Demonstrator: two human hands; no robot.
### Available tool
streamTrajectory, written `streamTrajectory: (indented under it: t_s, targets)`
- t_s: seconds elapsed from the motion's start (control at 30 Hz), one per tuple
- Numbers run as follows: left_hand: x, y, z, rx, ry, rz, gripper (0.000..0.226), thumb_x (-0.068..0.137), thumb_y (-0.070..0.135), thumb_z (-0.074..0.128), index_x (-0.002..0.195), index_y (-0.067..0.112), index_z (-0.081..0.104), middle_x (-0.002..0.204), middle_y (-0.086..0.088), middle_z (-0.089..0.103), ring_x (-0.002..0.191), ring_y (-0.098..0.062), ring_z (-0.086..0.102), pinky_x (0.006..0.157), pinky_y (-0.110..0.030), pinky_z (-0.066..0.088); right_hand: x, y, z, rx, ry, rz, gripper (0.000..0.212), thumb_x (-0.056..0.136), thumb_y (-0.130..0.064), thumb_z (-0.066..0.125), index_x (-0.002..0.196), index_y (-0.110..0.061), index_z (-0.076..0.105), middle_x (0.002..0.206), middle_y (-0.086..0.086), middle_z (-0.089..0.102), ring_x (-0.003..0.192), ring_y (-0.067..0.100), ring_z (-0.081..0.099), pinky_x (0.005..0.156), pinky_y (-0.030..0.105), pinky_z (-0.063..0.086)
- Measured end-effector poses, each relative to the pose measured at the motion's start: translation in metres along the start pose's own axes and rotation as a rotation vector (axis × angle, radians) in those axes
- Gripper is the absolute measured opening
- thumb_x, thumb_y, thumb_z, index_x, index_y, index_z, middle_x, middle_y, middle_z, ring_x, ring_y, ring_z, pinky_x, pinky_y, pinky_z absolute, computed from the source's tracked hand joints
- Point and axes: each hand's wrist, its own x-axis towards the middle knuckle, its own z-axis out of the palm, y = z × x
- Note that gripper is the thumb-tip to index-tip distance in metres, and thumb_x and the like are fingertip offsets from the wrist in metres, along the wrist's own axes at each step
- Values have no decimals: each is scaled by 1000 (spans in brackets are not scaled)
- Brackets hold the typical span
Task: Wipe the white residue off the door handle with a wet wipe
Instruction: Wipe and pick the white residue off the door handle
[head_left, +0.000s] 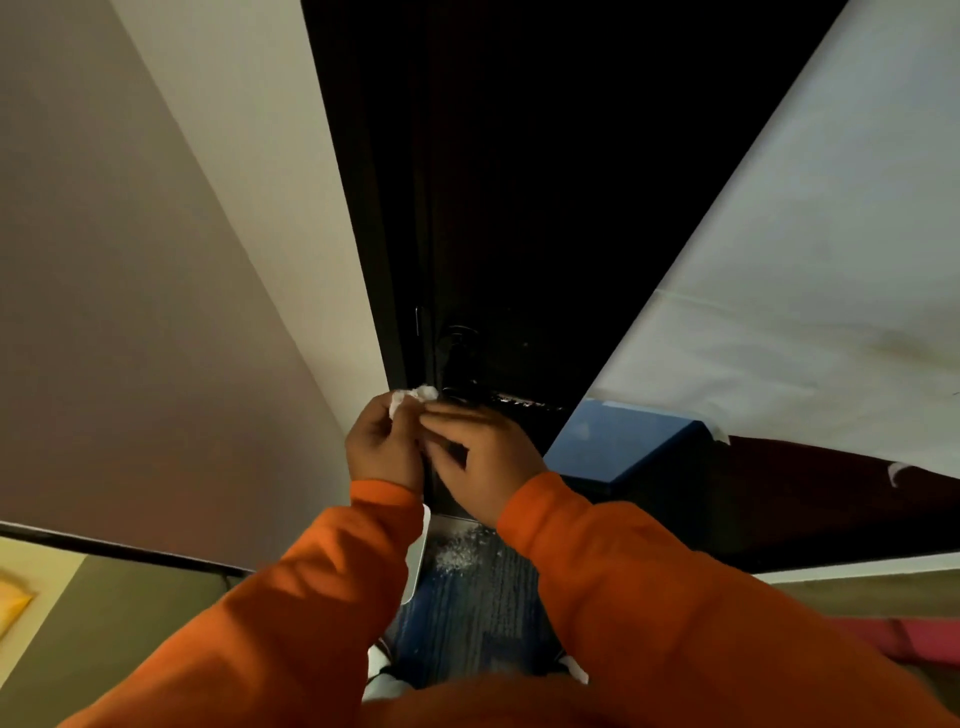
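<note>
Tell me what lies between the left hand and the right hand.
Head view: the crumpled wet wipe lies there, gripped by the left hand and the right hand alike.

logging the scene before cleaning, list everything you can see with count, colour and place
door: 1, dark, centre
door handle: 1, dark with white specks, low on the door
wet wipe: 1, white, bunched just left of the handle
block: 1, blue, right of the handle
sheet: 1, white, upper right
wall: 1, beige, left
powder: 1 patch, white, on the blue-grey floor by the door
sleeves: 2, orange, bottom
left hand: 1, grips the wipe
right hand: 1, fingertips at the wipe, grip unclear
</note>
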Motion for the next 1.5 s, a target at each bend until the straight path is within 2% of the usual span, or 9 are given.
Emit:
streamTrajectory:
  t_s: [0.1,0.27,0.4,0.53,0.7,0.93,1.0,1.23,1.5]
  targets:
    - [25,-2,-4,-52,59,-213,14,87,17,67,78,23,77,90,-12,74,93,-33,70,84,-49,58,-7,14,1,19,-154,176,29,93,-23,61,121,-19,68,117,3,71,106,14,65,93,25,52]
    - [35,15,25,-352,-16,-441,30,85,3,70,113,-2,65,102,-16,72,83,-24,74,58,-26,58,-35,57,-8,-6,-451,509,30,99,-33,51,126,-27,63,125,0,67,113,14,62,96,27,48]
    - [27,22,49,-668,-114,-647,35,88,13,66,122,8,59,112,-17,70,101,-33,69,86,-43,57,-49,85,-24,-77,-478,559,31,102,-32,47,127,-24,63,130,1,65,117,14,60,101,26,45]
    - [19,27,54,-493,21,-405,14,84,10,71,98,10,71,100,-13,73,98,-30,70,86,-40,58,-55,98,-39,39,-288,648,26,97,-32,56,119,-26,68,121,-3,68,109,9,61,98,28,48]
    - [8,38,53,-47,-13,7,11,83,13,74,94,14,75,88,-1,74,80,-2,67,73,-7,50,-49,102,-58,236,16,734,17,95,-26,60,105,-32,73,103,-12,73,90,5,68,86,33,58]
    - [17,38,53,-625,7,-666,13,88,14,69,100,9,67,99,-12,71,91,-27,69,75,-37,60,-34,82,-72,430,291,797,17,98,-19,57,98,-26,72,97,-3,73,89,17,71,77,38,61]
    - [19,38,49,-343,0,-467,9,84,14,73,91,9,71,95,-10,72,93,-26,69,82,-36,59,-32,74,-72,475,334,784,18,100,-17,54,105,-22,71,99,-2,72,90,19,72,77,38,61]
    - [23,15,30,728,-291,949,13,85,34,68,89,27,79,97,10,73,106,-16,60,94,-35,45,-31,49,-59,610,449,786,23,102,-15,49,113,-15,69,105,6,69,92,21,73,78,35,61]
    - [-43,14,73,1040,-563,1184,10,79,31,68,84,35,76,97,18,73,113,-21,59,105,-57,30,-52,52,-71,717,432,831,23,102,-17,48,97,-19,71,101,14,72,88,25,71,76,38,62]
